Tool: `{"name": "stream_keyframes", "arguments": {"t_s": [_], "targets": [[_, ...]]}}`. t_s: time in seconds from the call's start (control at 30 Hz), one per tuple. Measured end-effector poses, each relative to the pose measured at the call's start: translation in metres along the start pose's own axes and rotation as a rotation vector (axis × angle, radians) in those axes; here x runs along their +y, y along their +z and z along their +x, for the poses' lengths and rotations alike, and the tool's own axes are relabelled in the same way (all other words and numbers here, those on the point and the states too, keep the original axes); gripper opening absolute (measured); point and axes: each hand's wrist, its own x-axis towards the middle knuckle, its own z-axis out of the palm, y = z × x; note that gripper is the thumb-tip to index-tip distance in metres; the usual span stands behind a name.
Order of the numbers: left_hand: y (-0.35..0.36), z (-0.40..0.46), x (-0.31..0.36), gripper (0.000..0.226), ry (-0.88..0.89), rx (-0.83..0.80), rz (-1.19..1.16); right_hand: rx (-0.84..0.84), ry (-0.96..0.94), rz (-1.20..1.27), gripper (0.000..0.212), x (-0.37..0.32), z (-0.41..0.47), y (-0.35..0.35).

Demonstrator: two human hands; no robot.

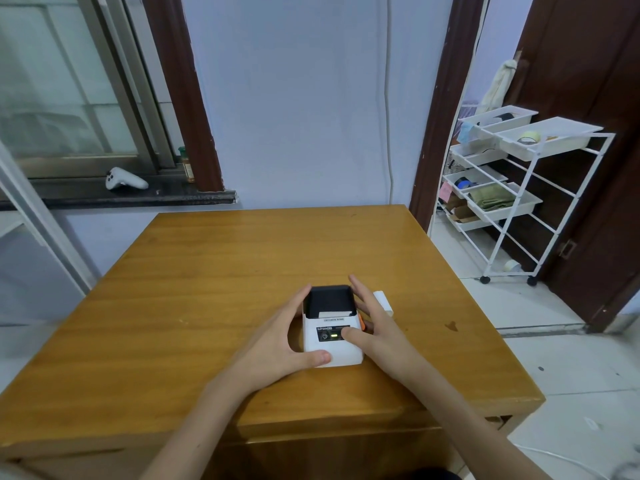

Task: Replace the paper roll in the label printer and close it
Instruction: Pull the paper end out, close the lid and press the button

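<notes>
A small white label printer [341, 355] with a black top cover, a lit green light and an orange tab on its right side sits on the wooden table [207, 271]. A strip of white paper shows at its slot. My left hand [277, 341] cups the printer's left side, thumb at its front corner. My right hand [372, 323] rests against its right side, thumb on the front panel, fingers spread. A white paper roll [385, 301] lies on the table just behind my right hand.
A white wire rack on wheels [512, 188] with trays stands on the floor to the right, by a dark door. A white game controller [124, 180] lies on the window sill at the left. The table's front edge is near me.
</notes>
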Motion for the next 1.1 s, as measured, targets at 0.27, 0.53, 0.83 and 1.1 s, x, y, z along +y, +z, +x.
{"name": "stream_keyframes", "arguments": {"t_s": [0.27, 0.53, 0.83, 1.1], "targets": [[-0.0002, 0.0003, 0.0003, 0.113, -0.001, -0.002, -0.009, 0.011, -0.023, -0.029, 0.080, 0.0020, 0.0006, 0.0029], [-0.0006, 0.0001, -0.0002, 0.111, -0.001, -0.004, -0.008, 0.017, -0.015, 0.016, 0.079, 0.0037, 0.0006, 0.0013], [0.0000, 0.0008, -0.0021, 0.113, 0.005, -0.015, -0.001, 0.022, -0.017, 0.015, 0.079, 0.0035, 0.0001, 0.0016], [-0.0004, 0.0005, -0.0004, 0.112, -0.001, -0.015, 0.001, 0.023, -0.018, 0.010, 0.079, 0.0046, 0.0009, 0.0016]]}}
